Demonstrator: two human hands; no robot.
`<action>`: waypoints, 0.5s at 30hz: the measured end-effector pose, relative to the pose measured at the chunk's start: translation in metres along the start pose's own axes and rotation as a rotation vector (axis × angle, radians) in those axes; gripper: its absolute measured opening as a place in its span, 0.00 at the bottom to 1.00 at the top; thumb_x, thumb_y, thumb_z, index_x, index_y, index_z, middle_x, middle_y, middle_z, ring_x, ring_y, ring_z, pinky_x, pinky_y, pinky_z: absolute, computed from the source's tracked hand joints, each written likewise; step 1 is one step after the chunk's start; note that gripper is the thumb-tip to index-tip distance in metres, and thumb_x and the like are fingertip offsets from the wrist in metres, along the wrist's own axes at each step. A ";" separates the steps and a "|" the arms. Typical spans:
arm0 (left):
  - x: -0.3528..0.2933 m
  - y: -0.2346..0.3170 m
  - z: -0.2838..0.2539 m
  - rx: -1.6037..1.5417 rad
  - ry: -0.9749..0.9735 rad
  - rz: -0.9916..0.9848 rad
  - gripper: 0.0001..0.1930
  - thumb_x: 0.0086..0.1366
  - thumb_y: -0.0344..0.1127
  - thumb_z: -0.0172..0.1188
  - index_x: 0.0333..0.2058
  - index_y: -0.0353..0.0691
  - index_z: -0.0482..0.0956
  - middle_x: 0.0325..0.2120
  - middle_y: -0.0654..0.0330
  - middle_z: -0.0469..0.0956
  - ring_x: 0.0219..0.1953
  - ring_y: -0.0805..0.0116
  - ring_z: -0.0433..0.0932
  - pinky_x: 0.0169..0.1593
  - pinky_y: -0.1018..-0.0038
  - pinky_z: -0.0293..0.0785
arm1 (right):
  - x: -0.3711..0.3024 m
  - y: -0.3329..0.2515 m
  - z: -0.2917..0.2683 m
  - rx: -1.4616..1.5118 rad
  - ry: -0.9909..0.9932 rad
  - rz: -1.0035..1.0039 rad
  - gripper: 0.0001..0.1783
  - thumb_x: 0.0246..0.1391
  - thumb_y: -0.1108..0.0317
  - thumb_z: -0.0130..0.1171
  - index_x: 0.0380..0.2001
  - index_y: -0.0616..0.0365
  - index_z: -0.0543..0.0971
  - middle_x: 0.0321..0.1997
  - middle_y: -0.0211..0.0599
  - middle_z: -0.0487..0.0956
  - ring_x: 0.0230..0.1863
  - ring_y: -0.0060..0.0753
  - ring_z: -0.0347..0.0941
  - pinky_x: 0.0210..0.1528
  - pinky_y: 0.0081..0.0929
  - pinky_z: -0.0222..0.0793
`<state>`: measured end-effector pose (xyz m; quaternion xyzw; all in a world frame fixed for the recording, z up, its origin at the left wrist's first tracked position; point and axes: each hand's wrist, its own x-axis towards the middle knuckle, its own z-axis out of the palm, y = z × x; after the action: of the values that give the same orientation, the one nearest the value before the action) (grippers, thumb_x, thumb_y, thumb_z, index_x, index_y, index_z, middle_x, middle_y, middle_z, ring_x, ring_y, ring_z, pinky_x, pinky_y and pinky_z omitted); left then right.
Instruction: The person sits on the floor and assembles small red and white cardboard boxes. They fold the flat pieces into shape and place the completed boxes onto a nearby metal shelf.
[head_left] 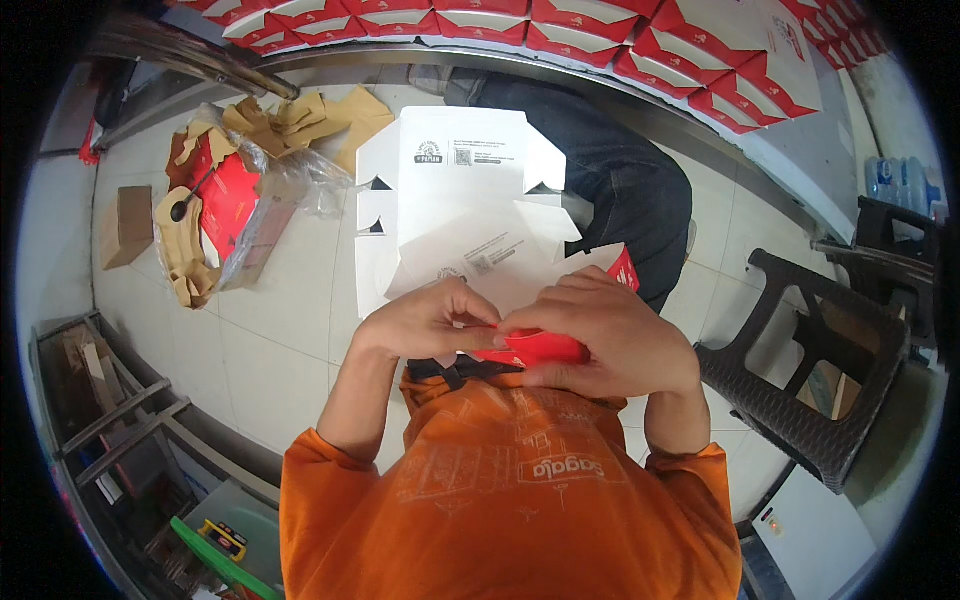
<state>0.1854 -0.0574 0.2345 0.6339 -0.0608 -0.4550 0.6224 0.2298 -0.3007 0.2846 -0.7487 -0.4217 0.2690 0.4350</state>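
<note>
Orange shirt (520,500) fills the lower middle of the frame, right under the camera, and both bare forearms rise from it toward the centre. Over at the left edge, a metal rack (100,410) sits low, and above it on the pale tiled floor (270,330) there's a small brown box (125,225). Next along, upper left, a heap of brown cardboard scraps (300,120) and a clear plastic bag (240,200) with red sheets inside.

Now to the centre: the left hand (430,320) is curled, fingertips pinching the near edge of a flat box blank (450,200), white on the side facing up, red on the other. That blank spreads from the hands up toward the top middle of the frame, its flaps cut and partly unfolded. The right hand (600,335) lies just beside the left, touching it, fingers closed over a red flap (535,348) of the same blank, pressing it down at frame centre.

Behind the blank, a dark trouser leg (620,190) stretches toward the upper right. Along the top edge runs a row of folded red and white boxes (620,40) on a ledge. At the right, a dark woven plastic stool (810,370) stands on the floor, well apart from the hands.
</note>
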 end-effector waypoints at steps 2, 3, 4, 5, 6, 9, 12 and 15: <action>-0.002 0.011 0.003 0.002 0.037 -0.014 0.10 0.65 0.36 0.62 0.32 0.32 0.83 0.19 0.65 0.76 0.22 0.81 0.72 0.25 0.82 0.71 | -0.002 0.005 0.009 -0.151 0.144 0.096 0.16 0.50 0.56 0.66 0.40 0.51 0.81 0.29 0.35 0.77 0.36 0.42 0.73 0.45 0.35 0.64; -0.002 0.013 0.005 0.010 0.075 0.034 0.10 0.64 0.35 0.63 0.33 0.32 0.83 0.20 0.63 0.77 0.23 0.79 0.73 0.26 0.80 0.72 | -0.002 0.005 0.013 -0.225 0.219 0.146 0.17 0.51 0.54 0.65 0.38 0.52 0.81 0.26 0.35 0.77 0.34 0.42 0.74 0.43 0.35 0.65; -0.003 0.014 0.007 0.018 0.112 0.082 0.09 0.63 0.34 0.63 0.34 0.32 0.82 0.20 0.62 0.78 0.25 0.77 0.75 0.28 0.78 0.74 | -0.003 0.000 0.013 -0.292 0.111 0.189 0.16 0.51 0.53 0.65 0.37 0.52 0.81 0.26 0.35 0.77 0.32 0.43 0.73 0.42 0.35 0.65; -0.002 0.009 0.009 0.075 0.140 0.165 0.08 0.62 0.33 0.64 0.34 0.32 0.82 0.21 0.61 0.78 0.26 0.75 0.76 0.29 0.77 0.74 | -0.003 -0.008 0.009 -0.359 0.002 0.231 0.16 0.51 0.53 0.65 0.35 0.53 0.81 0.25 0.36 0.77 0.31 0.44 0.73 0.41 0.36 0.65; 0.001 0.003 0.012 0.137 0.162 0.250 0.08 0.62 0.32 0.64 0.35 0.32 0.82 0.22 0.60 0.79 0.27 0.73 0.77 0.30 0.75 0.75 | -0.002 -0.013 0.007 -0.427 -0.101 0.277 0.16 0.51 0.53 0.65 0.33 0.53 0.82 0.24 0.36 0.77 0.30 0.44 0.73 0.40 0.37 0.65; -0.003 0.006 0.019 0.332 0.120 0.421 0.07 0.59 0.27 0.63 0.37 0.34 0.82 0.24 0.57 0.81 0.27 0.69 0.79 0.30 0.73 0.74 | 0.004 -0.021 0.011 -0.254 -0.202 0.246 0.16 0.51 0.51 0.64 0.31 0.52 0.81 0.22 0.35 0.77 0.33 0.40 0.73 0.41 0.37 0.65; -0.007 0.030 0.018 0.609 0.058 0.391 0.08 0.59 0.23 0.60 0.38 0.36 0.82 0.28 0.56 0.82 0.28 0.70 0.80 0.30 0.73 0.74 | 0.010 -0.015 0.013 -0.381 -0.014 0.011 0.16 0.47 0.52 0.67 0.29 0.52 0.81 0.28 0.35 0.78 0.38 0.39 0.72 0.41 0.37 0.65; -0.021 0.065 0.027 0.248 0.378 0.149 0.08 0.62 0.22 0.58 0.39 0.36 0.81 0.31 0.56 0.83 0.31 0.71 0.82 0.33 0.74 0.76 | 0.020 -0.020 -0.014 -0.741 0.469 -0.032 0.18 0.40 0.51 0.71 0.29 0.51 0.81 0.38 0.35 0.77 0.44 0.42 0.70 0.43 0.36 0.65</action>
<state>0.1869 -0.0780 0.3049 0.7730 -0.0453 -0.2701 0.5722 0.2424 -0.2836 0.3080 -0.8884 -0.3909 -0.0845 0.2253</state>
